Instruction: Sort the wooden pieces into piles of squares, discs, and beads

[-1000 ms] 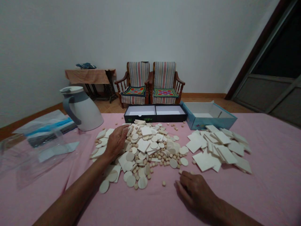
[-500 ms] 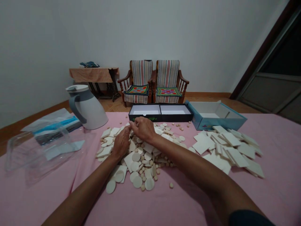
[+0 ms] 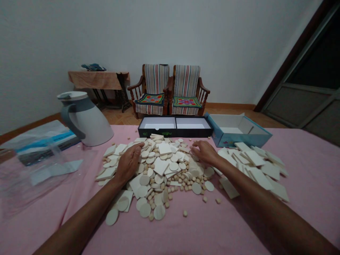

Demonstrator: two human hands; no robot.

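Observation:
A wide pile of pale wooden pieces (image 3: 161, 165), made of discs, squares and small cubes, lies on the pink cloth. My left hand (image 3: 129, 161) rests on the pile's left side, its fingers close together and curled over the pieces; what lies under them is hidden. At the pile's right back edge is my right hand (image 3: 204, 152), its fingers bent and thumb side low, near small loose cubes. Whether a piece is between its fingertips is too small to tell. Right of it lies a heap of square wooden tiles (image 3: 255, 163), partly behind my right forearm.
Behind the pile stand a black two-compartment box (image 3: 172, 132) and a light blue open box (image 3: 239, 138). A white and grey jug (image 3: 92, 120) is at the left, beside clear plastic packaging (image 3: 50, 170). Two chairs (image 3: 156, 85) stand beyond the table.
My right hand has moved right, away from my left hand, uncovering the middle of the pile. My left hand stays on the left side. The whole view has shifted slightly.

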